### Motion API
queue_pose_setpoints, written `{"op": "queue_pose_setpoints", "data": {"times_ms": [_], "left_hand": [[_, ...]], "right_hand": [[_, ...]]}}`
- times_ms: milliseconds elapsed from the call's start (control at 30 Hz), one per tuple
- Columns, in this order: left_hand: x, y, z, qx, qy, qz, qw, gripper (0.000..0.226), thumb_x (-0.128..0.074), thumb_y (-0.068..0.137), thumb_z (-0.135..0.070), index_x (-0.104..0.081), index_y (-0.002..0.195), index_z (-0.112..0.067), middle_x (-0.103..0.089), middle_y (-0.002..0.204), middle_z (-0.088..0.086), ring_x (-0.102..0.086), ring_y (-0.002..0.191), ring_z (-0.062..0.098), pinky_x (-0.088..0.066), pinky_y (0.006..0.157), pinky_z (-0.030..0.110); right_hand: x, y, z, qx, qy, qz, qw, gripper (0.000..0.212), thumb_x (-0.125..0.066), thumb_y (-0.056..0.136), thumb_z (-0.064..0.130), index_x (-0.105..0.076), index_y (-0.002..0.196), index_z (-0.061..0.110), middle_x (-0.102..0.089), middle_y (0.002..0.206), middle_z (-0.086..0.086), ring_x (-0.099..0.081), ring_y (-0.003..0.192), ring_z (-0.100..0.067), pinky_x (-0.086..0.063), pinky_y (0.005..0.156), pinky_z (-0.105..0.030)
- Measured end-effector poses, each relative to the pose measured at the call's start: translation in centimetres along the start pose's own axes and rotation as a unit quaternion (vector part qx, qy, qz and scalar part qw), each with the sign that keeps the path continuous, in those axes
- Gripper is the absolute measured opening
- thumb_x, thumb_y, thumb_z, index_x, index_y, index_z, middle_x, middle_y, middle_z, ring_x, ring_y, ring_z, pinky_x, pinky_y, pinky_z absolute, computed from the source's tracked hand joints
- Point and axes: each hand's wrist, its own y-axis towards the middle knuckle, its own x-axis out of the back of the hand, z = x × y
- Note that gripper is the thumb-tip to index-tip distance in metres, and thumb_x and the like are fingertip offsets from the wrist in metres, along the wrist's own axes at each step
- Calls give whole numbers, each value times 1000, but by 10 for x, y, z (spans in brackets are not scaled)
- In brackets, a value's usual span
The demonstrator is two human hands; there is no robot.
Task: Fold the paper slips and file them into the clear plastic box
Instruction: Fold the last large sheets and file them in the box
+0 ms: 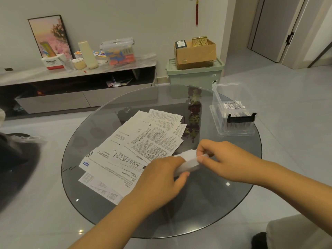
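Two bare hands hold a folded white paper slip (188,161) just above a round smoked-glass table (206,203). The left hand (161,178) curls around its near end, hiding that part; the right hand (217,159) pinches its far end. Flat printed leaflets (136,153) fan out left of the slip. Beyond the slip stands an open clear plastic box (231,112), holding upright folded slips.

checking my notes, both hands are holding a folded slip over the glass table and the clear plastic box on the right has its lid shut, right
Not quite. The head view shows the clear plastic box with its lid open and standing up behind it, folded slips already filed inside. The rest holds: the left hand and right hand both hold a folded slip over the glass table.
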Motion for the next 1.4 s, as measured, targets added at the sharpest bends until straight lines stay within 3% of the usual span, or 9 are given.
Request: {"op": "queue_pose_setpoints", "data": {"times_ms": [133, 367, 467, 600, 833, 933, 1100, 1267, 1400], "left_hand": [[-4, 3, 5, 65, -78, -38, 994, 25, -59, 87, -26, -55, 110, -32, -48, 92, -20, -46, 76, -4, -32, 68, 6], [-12, 6, 10, 75, -80, -10, 994, 47, -60, 89, -23, -41, 131, -32, -38, 124, -12, -40, 104, 3, -34, 86, 16], [-12, 8, 12, 56, -57, -17, 997, 45, -61, 88, -21, -46, 130, -28, -37, 129, -10, -33, 118, 4, -25, 89, 12], [-8, 10, 13, 33, -37, -2, 999, 35, -62, 87, -21, -51, 120, -27, -46, 126, -11, -41, 117, 10, -30, 96, 22], [-5, 8, 13, 27, -2, 13, 1000, 24, -61, 87, -34, -58, 110, -29, -47, 118, -8, -42, 109, 12, -30, 92, 23], [-5, 4, 13, 35, -24, 18, 999, 27, -61, 87, -38, -60, 112, -27, -47, 112, -7, -47, 100, 10, -35, 84, 20], [-3, 0, 12, 33, -56, 45, 997, 35, -62, 84, -34, -61, 118, -24, -44, 112, -12, -49, 86, 1, -38, 78, 14], [-2, -2, 16, -16, 11, 53, 998, 48, -65, 81, -46, -60, 124, -25, -49, 125, -12, -41, 116, 7, -31, 102, 24], [0, 1, 17, -37, 2, 43, 998, 39, -64, 85, -39, -60, 120, -22, -54, 129, -10, -43, 120, 7, -28, 101, 18]], "right_hand": [[-14, 6, 0, -32, 36, -19, 999, 12, -54, 91, 32, -49, 103, 30, -62, 89, 7, -56, 75, -9, -48, 69, -28], [-28, 13, -7, -54, -20, -76, 995, 36, -61, 86, 23, -49, 119, 29, -37, 80, 23, -38, 92, -6, -41, 80, -27], [-30, 13, -10, -53, -24, -90, 994, 30, -60, 86, 17, -55, 113, 28, -46, 92, 14, -38, 94, -6, -38, 80, -24], [-30, 16, -13, -39, -40, -117, 992, 27, -56, 87, 8, -61, 109, 22, -44, 85, 12, -37, 90, -7, -30, 74, -16], [-26, 9, -6, 16, -140, -149, 979, 21, -57, 83, 8, -62, 101, 18, -54, 99, 1, -44, 97, -20, -36, 75, -25], [-25, 0, 5, 46, -120, -105, 986, 17, -56, 87, 26, -66, 100, 24, -58, 97, 7, -45, 97, -12, -37, 77, -22], [-26, -6, 9, 36, -147, 14, 988, 45, -57, 83, 54, -57, 121, 31, -53, 117, 14, -43, 109, -8, -41, 90, -25], [-23, -3, 8, 54, -155, 2, 986, 31, -52, 90, 42, -59, 119, 33, -55, 121, 15, -45, 113, -7, -40, 91, -23], [-23, -4, 9, 82, -221, -9, 972, 29, -45, 91, 37, -61, 114, 29, -60, 114, 11, -51, 107, -12, -41, 90, -27]]}}
